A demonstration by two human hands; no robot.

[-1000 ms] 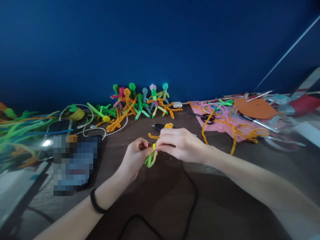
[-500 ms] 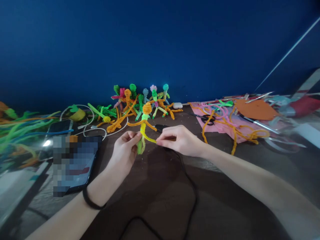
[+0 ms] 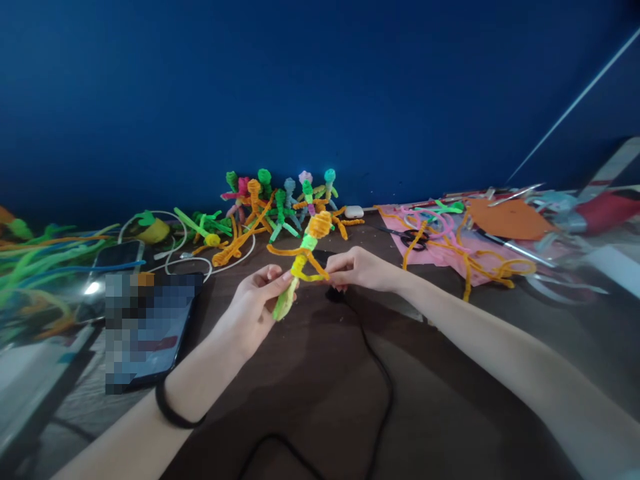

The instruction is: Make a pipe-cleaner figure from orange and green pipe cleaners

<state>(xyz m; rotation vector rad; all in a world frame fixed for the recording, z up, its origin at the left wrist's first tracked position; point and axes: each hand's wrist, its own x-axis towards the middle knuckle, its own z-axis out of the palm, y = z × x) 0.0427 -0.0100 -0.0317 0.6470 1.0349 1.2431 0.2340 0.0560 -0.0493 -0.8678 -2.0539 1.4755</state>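
Observation:
A pipe-cleaner figure [image 3: 303, 257] with an orange wound head, a pale green neck, orange arms and light green legs is held above the table, tilted to the right. My left hand [image 3: 257, 303] pinches its lower body and legs between thumb and fingers. With closed fingertips my right hand [image 3: 353, 268] grips the end of a yellow pipe cleaner [image 3: 311, 276] that wraps round the figure's waist. The orange arm tip lies close to those fingertips. A row of similar pipe-cleaner figures [image 3: 280, 212] in several colours stands against the wall behind.
A phone [image 3: 165, 333] and loose pipe cleaners [image 3: 45, 257] lie on the left. At right, scissors [image 3: 414, 239], orange pipe cleaners and orange paper [image 3: 513, 219] rest on a pink sheet [image 3: 395, 230]. A black cable [image 3: 383, 373] crosses the table; a white case [image 3: 354, 212] sits near the wall.
The figure has tipped to the right, its head now lower and further right. The yellow strand's free length is drawn closer round the body, with my right hand moved slightly rightward.

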